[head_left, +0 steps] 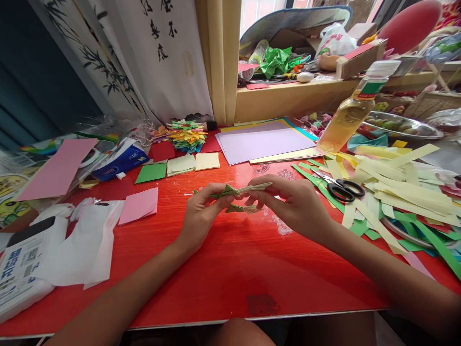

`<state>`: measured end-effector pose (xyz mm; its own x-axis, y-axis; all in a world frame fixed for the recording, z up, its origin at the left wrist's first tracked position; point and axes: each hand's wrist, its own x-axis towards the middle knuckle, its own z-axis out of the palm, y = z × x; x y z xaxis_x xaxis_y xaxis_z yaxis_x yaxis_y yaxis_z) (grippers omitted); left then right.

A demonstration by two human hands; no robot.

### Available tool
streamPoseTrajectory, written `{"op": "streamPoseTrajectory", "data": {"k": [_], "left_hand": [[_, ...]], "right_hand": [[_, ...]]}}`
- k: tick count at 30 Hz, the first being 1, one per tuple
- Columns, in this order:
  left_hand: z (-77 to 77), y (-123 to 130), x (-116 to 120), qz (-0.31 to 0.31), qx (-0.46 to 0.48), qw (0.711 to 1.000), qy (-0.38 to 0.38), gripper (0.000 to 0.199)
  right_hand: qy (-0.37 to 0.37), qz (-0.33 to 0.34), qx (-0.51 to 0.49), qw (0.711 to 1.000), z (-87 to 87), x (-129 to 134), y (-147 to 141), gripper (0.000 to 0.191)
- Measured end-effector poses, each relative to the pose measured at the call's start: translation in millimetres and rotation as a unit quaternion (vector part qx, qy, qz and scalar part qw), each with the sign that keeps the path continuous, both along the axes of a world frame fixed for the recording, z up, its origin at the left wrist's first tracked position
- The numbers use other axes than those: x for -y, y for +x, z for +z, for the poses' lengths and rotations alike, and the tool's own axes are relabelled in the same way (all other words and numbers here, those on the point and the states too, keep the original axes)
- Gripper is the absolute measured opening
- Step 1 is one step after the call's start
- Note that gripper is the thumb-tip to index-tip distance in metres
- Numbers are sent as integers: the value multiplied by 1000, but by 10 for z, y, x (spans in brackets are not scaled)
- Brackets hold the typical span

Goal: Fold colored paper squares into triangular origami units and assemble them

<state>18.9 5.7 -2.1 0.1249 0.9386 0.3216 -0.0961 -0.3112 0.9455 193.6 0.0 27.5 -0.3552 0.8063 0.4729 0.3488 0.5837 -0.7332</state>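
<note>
My left hand (207,211) and my right hand (291,204) meet above the middle of the red table (201,283). Both are closed on folded paper pieces (229,191), green toward the left and pale toward the right. Thumbs and fingers pinch the paper from either side, and the pieces appear to join between the hands. Fingers cover part of the folds. Beyond my left hand are a green paper stack (151,173) and cream paper squares (207,161). Black-handled scissors (338,186) lie to the right of my right hand.
Paper strips (403,187) heap up at the right. A bottle of yellowish liquid (347,115) stands behind them. Lilac sheets (262,139) and a pile of folded paper pieces (186,136) lie at the back. Pink paper (139,205) and a wipes pack (27,264) are at left.
</note>
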Motion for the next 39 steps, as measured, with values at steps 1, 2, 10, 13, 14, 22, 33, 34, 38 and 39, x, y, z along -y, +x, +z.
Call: {"op": "streamPoseTrajectory", "data": {"k": [1,2,10,13,14,22,33,34,38,39], "left_hand": [[-6,-3,-3,-2,1,1000,3,3],[-12,-5,-8,-4,2,1000,7,3],[-27,-10,-24,-22,11,1000,9,6],[-15,-7,-12,-37,6,999,3,4],[-13,-7,-9,-39,2,999,1,3],[-25,-17,-6,-49,2,999,-2,3],[-13,-20,14,-41,-29,999,1,4],[-10,-18,16,-40,-33,999,2,4],[1,-15,23,-36,-41,998,1,6],[3,-15,23,-34,-43,998,0,6]], "right_hand": [[-3,2,2,1000,11,0,4,14],[-1,2,8,1000,24,1,8,13],[54,-25,68,996,84,19,24,12],[11,1,24,1000,69,4,25,13],[-7,13,8,1000,63,-1,26,13],[-117,50,-52,991,48,-13,23,17],[-89,3,-11,996,58,17,8,13],[-70,-9,2,998,56,23,4,12],[-7,-48,47,998,37,41,-5,10],[0,-53,53,997,32,43,-6,11]]}}
